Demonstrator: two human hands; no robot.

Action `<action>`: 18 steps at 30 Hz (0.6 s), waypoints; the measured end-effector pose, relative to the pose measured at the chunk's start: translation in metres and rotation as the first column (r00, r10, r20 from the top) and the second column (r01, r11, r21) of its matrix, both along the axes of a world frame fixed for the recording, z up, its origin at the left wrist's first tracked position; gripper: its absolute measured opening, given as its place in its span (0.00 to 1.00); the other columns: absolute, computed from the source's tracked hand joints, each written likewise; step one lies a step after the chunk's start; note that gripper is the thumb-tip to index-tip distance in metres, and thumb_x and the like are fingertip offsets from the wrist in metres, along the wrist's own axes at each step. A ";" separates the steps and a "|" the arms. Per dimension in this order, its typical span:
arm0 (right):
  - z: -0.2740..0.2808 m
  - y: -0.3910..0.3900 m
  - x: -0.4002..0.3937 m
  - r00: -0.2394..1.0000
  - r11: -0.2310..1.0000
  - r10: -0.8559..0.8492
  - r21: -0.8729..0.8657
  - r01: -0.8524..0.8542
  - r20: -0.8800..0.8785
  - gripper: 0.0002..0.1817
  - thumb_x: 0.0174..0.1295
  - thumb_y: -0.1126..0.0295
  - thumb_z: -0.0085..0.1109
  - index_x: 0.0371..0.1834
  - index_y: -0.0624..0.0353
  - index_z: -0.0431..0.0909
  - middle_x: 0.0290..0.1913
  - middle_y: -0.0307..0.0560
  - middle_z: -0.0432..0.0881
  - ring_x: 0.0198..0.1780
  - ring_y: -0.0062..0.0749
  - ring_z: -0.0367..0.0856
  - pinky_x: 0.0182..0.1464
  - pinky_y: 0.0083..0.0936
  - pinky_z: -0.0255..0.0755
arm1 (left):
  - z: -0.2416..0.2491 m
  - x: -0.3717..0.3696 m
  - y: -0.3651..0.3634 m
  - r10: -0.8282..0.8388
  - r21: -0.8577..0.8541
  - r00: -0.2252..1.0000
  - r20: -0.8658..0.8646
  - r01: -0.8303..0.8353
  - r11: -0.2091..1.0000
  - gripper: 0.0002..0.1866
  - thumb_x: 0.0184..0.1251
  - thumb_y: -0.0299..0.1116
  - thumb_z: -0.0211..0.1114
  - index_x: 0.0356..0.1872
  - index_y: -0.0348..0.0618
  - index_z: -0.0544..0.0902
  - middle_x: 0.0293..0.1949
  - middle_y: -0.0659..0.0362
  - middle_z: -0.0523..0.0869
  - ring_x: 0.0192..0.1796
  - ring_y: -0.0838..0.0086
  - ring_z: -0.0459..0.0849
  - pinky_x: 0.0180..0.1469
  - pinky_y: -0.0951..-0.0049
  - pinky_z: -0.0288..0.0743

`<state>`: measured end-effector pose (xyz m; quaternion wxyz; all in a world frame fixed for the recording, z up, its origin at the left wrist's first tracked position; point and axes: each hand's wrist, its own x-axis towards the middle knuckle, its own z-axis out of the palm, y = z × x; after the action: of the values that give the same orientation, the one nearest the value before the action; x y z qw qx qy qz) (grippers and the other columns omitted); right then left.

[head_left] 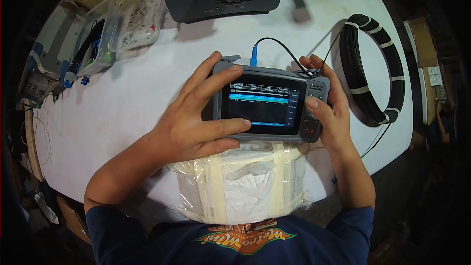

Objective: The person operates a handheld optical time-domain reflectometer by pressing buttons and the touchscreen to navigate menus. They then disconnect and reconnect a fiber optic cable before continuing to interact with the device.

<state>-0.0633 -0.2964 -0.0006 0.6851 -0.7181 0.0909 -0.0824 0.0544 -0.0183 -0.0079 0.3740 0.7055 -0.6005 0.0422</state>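
Observation:
A grey handheld OTDR tester (260,108) is held up in front of me, tilted slightly, its screen lit with a table and a blue-green row. My left hand (196,108) spans its left side, with one finger at the screen's lower edge and another over the top left corner. My right hand (331,103) grips the right end, thumb on the keypad and fingers behind. A blue fibre connector (253,55) is plugged into the top edge, and a thin black cable (280,44) curves from it toward the right. A small grey flap (230,59) stands raised beside it.
A coil of black cable (351,59), bound with white ties, lies at right. A taped, plastic-wrapped bundle (250,186) sits below the tester. At the back stands a dark ETH 3000 machine (196,0). Clear plastic boxes (105,51) holding small parts are at left on the white table (142,78).

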 end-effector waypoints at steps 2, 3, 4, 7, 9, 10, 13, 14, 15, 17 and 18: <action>0.000 0.001 -0.002 0.999 0.995 0.018 0.096 -0.021 0.038 0.47 0.65 0.60 0.71 0.81 0.71 0.55 0.79 0.61 0.65 0.76 0.41 0.69 0.78 0.36 0.60 | 0.000 0.000 0.000 0.005 0.002 1.000 -0.004 -0.005 1.000 0.18 0.63 0.52 0.77 0.50 0.58 0.92 0.77 0.41 0.65 0.79 0.26 0.59 0.77 0.32 0.60; -0.001 0.000 -0.002 0.999 0.995 0.017 0.095 -0.021 0.037 0.47 0.65 0.60 0.71 0.81 0.71 0.55 0.79 0.61 0.65 0.76 0.41 0.69 0.78 0.36 0.60 | 0.000 0.000 0.000 0.003 0.001 1.000 0.003 -0.003 1.000 0.18 0.64 0.52 0.77 0.50 0.58 0.92 0.77 0.41 0.65 0.79 0.26 0.59 0.77 0.32 0.60; -0.002 -0.001 -0.002 0.999 0.995 0.021 0.092 -0.025 0.042 0.47 0.66 0.61 0.71 0.81 0.70 0.55 0.79 0.60 0.65 0.76 0.41 0.69 0.78 0.35 0.60 | 0.000 0.000 0.000 0.001 0.000 1.000 0.009 -0.001 1.000 0.18 0.64 0.52 0.77 0.50 0.58 0.92 0.77 0.41 0.65 0.79 0.26 0.59 0.78 0.32 0.59; -0.002 -0.002 -0.001 0.998 0.995 0.026 0.091 -0.031 0.050 0.47 0.66 0.61 0.71 0.82 0.70 0.55 0.79 0.60 0.65 0.76 0.41 0.70 0.78 0.35 0.60 | -0.002 0.000 0.000 0.006 -0.010 1.000 -0.010 -0.007 1.000 0.18 0.64 0.52 0.77 0.51 0.59 0.91 0.77 0.41 0.65 0.79 0.26 0.59 0.78 0.32 0.59; -0.002 -0.002 -0.002 0.998 0.995 0.029 0.092 -0.033 0.051 0.47 0.66 0.61 0.70 0.82 0.70 0.55 0.79 0.60 0.65 0.76 0.41 0.70 0.78 0.35 0.60 | -0.001 0.000 0.000 0.007 -0.003 1.000 -0.006 -0.007 1.000 0.19 0.64 0.53 0.77 0.51 0.58 0.91 0.78 0.41 0.65 0.79 0.27 0.59 0.78 0.33 0.59; -0.002 -0.002 -0.001 0.998 0.995 0.023 0.093 -0.028 0.054 0.47 0.66 0.61 0.70 0.82 0.70 0.55 0.79 0.60 0.66 0.76 0.41 0.69 0.78 0.35 0.60 | -0.001 0.000 0.000 0.008 0.004 1.000 0.001 -0.008 1.000 0.19 0.64 0.53 0.77 0.51 0.58 0.91 0.78 0.41 0.64 0.79 0.27 0.58 0.78 0.34 0.59; -0.003 -0.003 -0.001 0.998 0.995 0.014 0.101 -0.020 0.063 0.46 0.67 0.60 0.70 0.82 0.70 0.56 0.78 0.60 0.66 0.77 0.41 0.69 0.78 0.36 0.60 | -0.002 0.001 0.000 0.028 -0.007 0.999 -0.028 -0.028 1.000 0.23 0.63 0.54 0.78 0.55 0.57 0.89 0.77 0.41 0.65 0.80 0.29 0.59 0.78 0.36 0.60; -0.004 -0.003 -0.002 0.998 0.994 0.009 0.107 -0.017 0.069 0.46 0.67 0.59 0.69 0.82 0.70 0.56 0.78 0.60 0.66 0.77 0.41 0.69 0.79 0.36 0.60 | -0.002 0.000 0.001 0.027 -0.007 0.999 -0.029 -0.027 1.000 0.23 0.63 0.54 0.78 0.55 0.57 0.89 0.77 0.41 0.65 0.80 0.29 0.59 0.78 0.36 0.60; -0.004 -0.003 -0.001 0.998 0.994 0.008 0.106 -0.015 0.070 0.46 0.67 0.59 0.69 0.82 0.70 0.56 0.78 0.60 0.66 0.77 0.41 0.69 0.79 0.36 0.60 | -0.002 0.001 0.001 0.038 -0.019 0.996 -0.078 -0.039 0.999 0.25 0.62 0.55 0.78 0.57 0.57 0.88 0.77 0.40 0.65 0.80 0.30 0.59 0.78 0.36 0.60; -0.004 -0.004 0.000 0.999 1.000 -0.017 0.000 0.017 0.042 0.46 0.67 0.55 0.60 0.82 0.70 0.55 0.79 0.66 0.64 0.79 0.50 0.68 0.79 0.43 0.64 | -0.001 0.001 0.001 0.048 -0.031 0.991 -0.124 -0.052 0.998 0.28 0.61 0.55 0.79 0.59 0.57 0.87 0.77 0.39 0.65 0.80 0.31 0.60 0.78 0.37 0.60; -0.004 -0.004 0.000 0.999 1.000 -0.017 0.000 0.017 0.045 0.46 0.67 0.55 0.60 0.82 0.70 0.55 0.79 0.66 0.64 0.79 0.50 0.68 0.79 0.43 0.64 | 0.001 -0.001 0.001 0.055 -0.058 0.991 -0.123 -0.062 0.996 0.29 0.60 0.53 0.79 0.61 0.57 0.86 0.77 0.40 0.67 0.79 0.33 0.62 0.77 0.39 0.63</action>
<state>-0.0635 -0.3002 -0.0043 0.6861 -0.7153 0.0816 -0.1042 0.0536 -0.0175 -0.0073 0.4299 0.7122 -0.5542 0.0286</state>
